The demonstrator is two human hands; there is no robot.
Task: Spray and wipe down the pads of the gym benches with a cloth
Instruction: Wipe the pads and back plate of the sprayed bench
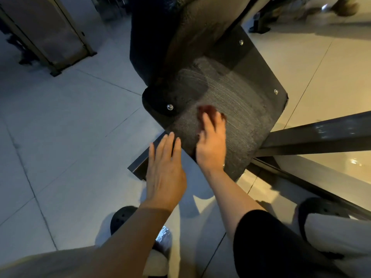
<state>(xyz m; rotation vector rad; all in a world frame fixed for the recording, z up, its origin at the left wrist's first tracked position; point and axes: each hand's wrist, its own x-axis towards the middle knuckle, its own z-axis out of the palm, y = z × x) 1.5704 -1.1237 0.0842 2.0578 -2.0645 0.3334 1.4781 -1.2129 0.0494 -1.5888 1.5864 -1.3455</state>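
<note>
A dark textured plate point(241, 101) on the gym machine fills the middle of the view, with bolts at its corners and curved wipe streaks across it. My right hand point(210, 141) lies on its near part, fingers stretched over a dark red cloth point(206, 110) that shows past the fingertips; hand and cloth are motion-blurred. My left hand point(164, 169) hovers with straight fingers over the plate's near left corner and holds nothing. A black pad point(148, 37) rises behind the plate at the top centre. No spray bottle is in view.
Dark steel frame bars point(321, 135) run right from the plate, and a lower bar point(140, 163) sticks out under my left hand. Another machine point(50, 37) stands at the top left on the pale tiled floor point(60, 127). My feet in black slippers point(122, 217) are near the bottom.
</note>
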